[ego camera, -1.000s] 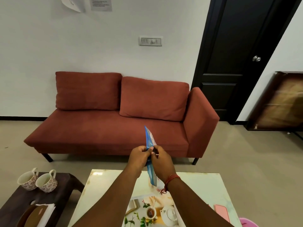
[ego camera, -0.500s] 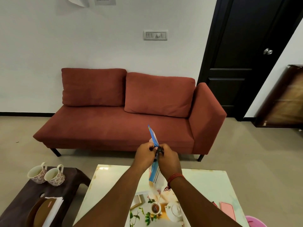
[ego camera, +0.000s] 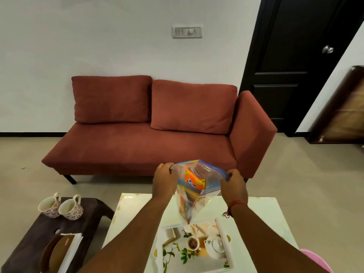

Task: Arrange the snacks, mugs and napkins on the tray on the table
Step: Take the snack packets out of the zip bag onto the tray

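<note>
My left hand (ego camera: 163, 179) and my right hand (ego camera: 234, 186) each grip one side of the mouth of a clear zip bag (ego camera: 197, 196), pulled wide above the table. An orange snack packet (ego camera: 194, 181) shows inside the bag. Below it a white tray (ego camera: 224, 239) printed with a teapot and leaves lies on the pale table (ego camera: 262, 215). Two floral mugs (ego camera: 61, 207) stand on a dark side table (ego camera: 33, 239) at the left. White napkins (ego camera: 71, 251) sit beside a brown holder there.
A red sofa (ego camera: 149, 131) stands behind the table, against the white wall. A black door (ego camera: 295, 62) is at the back right. A pink object (ego camera: 317, 261) shows at the lower right edge.
The bag was held closed and edge-on with both hands pinched together; now my hands have moved apart and the bag's mouth is pulled open, showing the orange packet.
</note>
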Demonstrator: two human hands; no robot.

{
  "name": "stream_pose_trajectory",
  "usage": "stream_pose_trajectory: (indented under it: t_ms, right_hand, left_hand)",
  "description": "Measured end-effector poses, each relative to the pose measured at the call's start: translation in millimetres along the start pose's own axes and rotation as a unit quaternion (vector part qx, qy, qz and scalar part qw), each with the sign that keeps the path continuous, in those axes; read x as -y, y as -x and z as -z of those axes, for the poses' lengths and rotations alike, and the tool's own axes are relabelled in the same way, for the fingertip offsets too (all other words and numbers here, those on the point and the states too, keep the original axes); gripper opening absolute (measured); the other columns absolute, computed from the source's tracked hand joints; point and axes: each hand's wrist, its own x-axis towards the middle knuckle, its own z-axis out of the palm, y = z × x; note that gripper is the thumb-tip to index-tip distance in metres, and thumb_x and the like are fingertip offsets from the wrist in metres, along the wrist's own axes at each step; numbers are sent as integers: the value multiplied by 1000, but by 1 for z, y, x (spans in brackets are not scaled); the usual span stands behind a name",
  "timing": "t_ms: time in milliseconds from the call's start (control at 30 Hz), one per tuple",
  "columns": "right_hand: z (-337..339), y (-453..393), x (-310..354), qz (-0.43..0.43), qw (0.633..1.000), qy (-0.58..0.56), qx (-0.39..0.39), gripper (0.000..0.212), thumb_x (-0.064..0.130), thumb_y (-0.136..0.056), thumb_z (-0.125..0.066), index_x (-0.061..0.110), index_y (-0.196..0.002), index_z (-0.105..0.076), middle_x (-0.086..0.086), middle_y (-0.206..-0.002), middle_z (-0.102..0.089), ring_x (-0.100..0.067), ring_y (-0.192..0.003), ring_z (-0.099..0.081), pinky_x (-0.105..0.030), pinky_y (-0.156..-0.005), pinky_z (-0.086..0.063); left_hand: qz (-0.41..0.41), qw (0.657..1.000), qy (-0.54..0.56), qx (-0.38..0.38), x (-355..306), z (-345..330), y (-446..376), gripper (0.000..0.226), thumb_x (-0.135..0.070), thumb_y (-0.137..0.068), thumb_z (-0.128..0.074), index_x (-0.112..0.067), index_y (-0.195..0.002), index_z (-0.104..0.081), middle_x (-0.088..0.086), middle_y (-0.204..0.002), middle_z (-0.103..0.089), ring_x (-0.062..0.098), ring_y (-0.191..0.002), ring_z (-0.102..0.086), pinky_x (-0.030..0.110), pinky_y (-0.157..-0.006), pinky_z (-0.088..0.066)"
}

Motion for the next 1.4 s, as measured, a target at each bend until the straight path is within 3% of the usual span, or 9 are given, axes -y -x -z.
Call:
stream_pose_trajectory:
  t_ms: [100, 167, 267, 367, 467, 733, 1000, 1200, 1400]
  right_hand:
    - [-8, 12, 15, 225, 971, 56, -61, 18, 4, -81, -52, 11, -95, -62, -8, -97, -60, -27, -87, -55, -39, -75, -49]
    - [-15, 20, 26, 366, 918, 150, -16, 22, 17, -82, -42, 14, -83, -63, -7, -85, -62, -27, -79, -56, -36, -66, -44]
    - [-32, 20, 28, 342, 895, 261, 118, 33, 31, -90, -38, 17, -79, -66, -5, -87, -67, -26, -85, -61, -30, -67, -40]
    - [-43, 5, 17, 215, 899, 265, 276, 26, 26, -93, -52, 15, -108, -70, -10, -113, -67, -23, -102, -60, -30, -89, -48]
    - [-43, -6, 10, 181, 884, 255, 348, 31, 15, -92, -56, 12, -121, -65, -11, -118, -63, -16, -93, -49, -28, -88, -43]
    - [-50, 4, 5, 282, 869, 286, 290, 21, 8, -88, -52, 5, -101, -68, -17, -107, -66, -34, -99, -62, -35, -81, -49]
    - [-41, 29, 3, 377, 903, 94, 184, 14, 12, -89, -54, 13, -98, -66, -4, -104, -54, -21, -82, -57, -27, -68, -43]
    - [-35, 31, -18, 266, 955, -116, 58, 20, -4, -86, -57, 13, -92, -66, 1, -96, -53, 5, -89, -55, -3, -74, -40]
    - [-73, 37, -71, 63, 987, -150, -22, 25, -3, -88, -50, 19, -92, -61, -3, -100, -57, -2, -90, -54, -12, -80, -44]
  left_hand:
    - [-20, 1000, -12, 18, -8, -8, 2, 36, -5, -94, -43, -6, -122, -65, 11, -120, -61, 27, -111, -58, 31, -93, -44]
    - [-47, 998, -22, 31, -12, -11, 5, 38, -5, -95, -42, -7, -126, -63, 11, -127, -59, 27, -118, -55, 33, -99, -44]
    - [-81, 995, -34, 36, -18, -16, 10, 38, -8, -97, -40, -11, -128, -62, 8, -128, -58, 26, -117, -56, 38, -99, -47]
    - [-120, 991, -46, 34, -21, -20, 17, 35, -10, -99, -41, -13, -127, -62, 5, -122, -58, 23, -109, -58, 40, -92, -51]
    - [-141, 988, -61, 30, -21, -20, 22, 34, -12, -100, -41, -13, -126, -63, 6, -120, -57, 23, -107, -59, 39, -90, -52]
    - [-112, 992, -65, -4, -7, -21, 32, 35, -8, -98, -43, -11, -125, -64, 1, -105, -56, 18, -92, -57, 24, -76, -42]
    - [19, 994, -111, -12, 50, -23, 40, 35, -11, -101, -39, -10, -130, -59, 10, -121, -59, 24, -105, -60, 28, -83, -46]
    - [119, 986, -107, -52, 98, -12, 54, 38, -11, -103, -36, -7, -136, -54, 15, -118, -58, 28, -109, -59, 38, -89, -53]
    - [147, 982, -90, -76, 153, 3, 68, 37, -14, -104, -36, -9, -138, -51, 13, -122, -55, 21, -108, -60, 21, -74, -50]
